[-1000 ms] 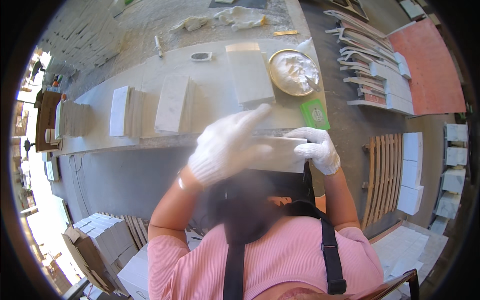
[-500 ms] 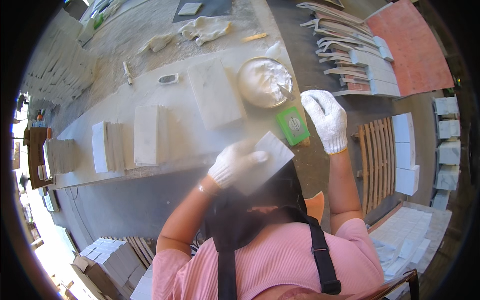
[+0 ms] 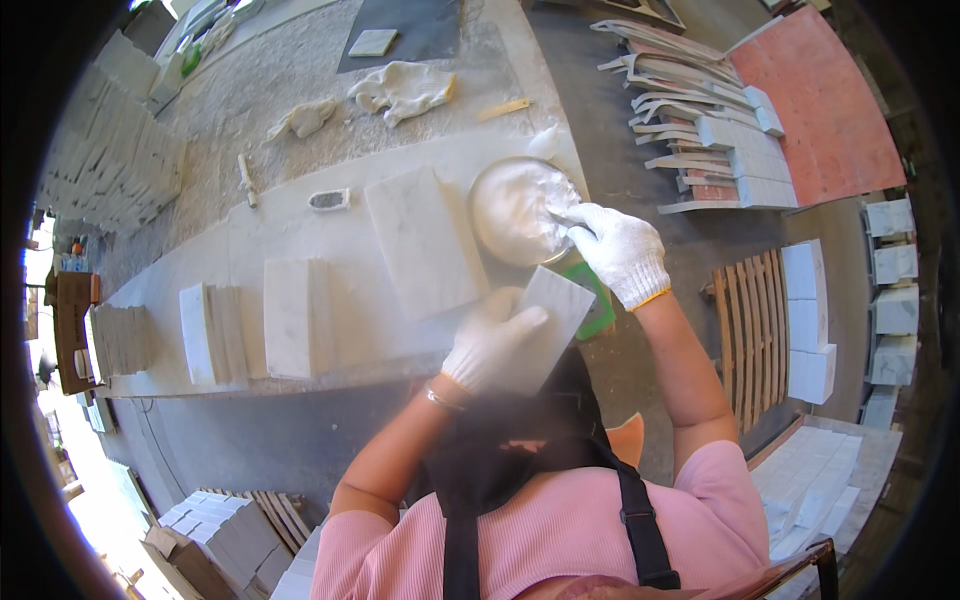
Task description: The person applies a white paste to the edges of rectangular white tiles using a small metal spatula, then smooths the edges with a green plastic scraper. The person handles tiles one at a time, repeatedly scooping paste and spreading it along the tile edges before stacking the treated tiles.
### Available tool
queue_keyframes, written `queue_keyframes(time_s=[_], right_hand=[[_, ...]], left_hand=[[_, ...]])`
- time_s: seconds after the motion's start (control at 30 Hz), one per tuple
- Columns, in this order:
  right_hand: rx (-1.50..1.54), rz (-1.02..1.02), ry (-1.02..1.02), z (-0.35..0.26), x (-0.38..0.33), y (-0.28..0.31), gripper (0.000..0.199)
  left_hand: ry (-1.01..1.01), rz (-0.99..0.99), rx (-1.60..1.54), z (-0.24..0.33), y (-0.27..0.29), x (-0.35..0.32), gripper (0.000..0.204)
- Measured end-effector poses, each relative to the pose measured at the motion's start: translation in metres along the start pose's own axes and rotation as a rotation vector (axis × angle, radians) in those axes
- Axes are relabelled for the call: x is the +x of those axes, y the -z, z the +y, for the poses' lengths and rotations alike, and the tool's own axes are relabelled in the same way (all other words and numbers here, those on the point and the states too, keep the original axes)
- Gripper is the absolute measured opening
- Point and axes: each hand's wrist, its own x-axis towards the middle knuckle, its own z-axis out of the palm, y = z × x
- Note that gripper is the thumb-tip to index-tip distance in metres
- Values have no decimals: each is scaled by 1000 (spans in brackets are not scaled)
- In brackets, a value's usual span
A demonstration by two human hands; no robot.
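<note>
One held tile (image 3: 557, 308): pale and tilted, just off the near edge of the table (image 3: 345, 245)
Left hand (image 3: 493, 347): at the tile's 8 o'clock, thumb over the upper face, clamped on the tile
Right hand (image 3: 618, 253): at the tile's 1 o'clock, fingers drawn together at a small tool (image 3: 559, 212); whether they grip it I cannot tell
Bowl (image 3: 548, 260): at the tile's 12 o'clock, with plenty of white paste (image 3: 510, 200) seemingly left in it
Tile face: no paste that I can make out; underside hidden, so work on this piece looks early
Broad tile (image 3: 425, 240): at 10 o'clock, lying near the bowl
Tile stacks (image 3: 286, 318): towards 9 o'clock, three in a row; finished or waiting, I cannot tell
Green box (image 3: 603, 318): at 2 o'clock, partly covered, apparently not in use
</note>
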Motion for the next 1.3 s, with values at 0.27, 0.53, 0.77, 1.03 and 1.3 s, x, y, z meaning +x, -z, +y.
queue_keyframes(time_s=[0.27,0.53,0.77,1.03,1.3], right_hand=[[270,178,69,31,3,15,20],[768,-17,-185,36,-5,16,27],[781,-41,-226,45,-3,3,26],[971,-80,-290,41,-6,2,26],[1013,-98,-311,29,-20,12,26]], left_hand=[[4,110,30,10,-9,5,57],[-27,117,-177,-1,-21,13,53],[-65,124,-250,-6,-25,16,49],[-78,119,-246,-8,-25,18,49],[-76,115,-302,-13,-26,19,48]])
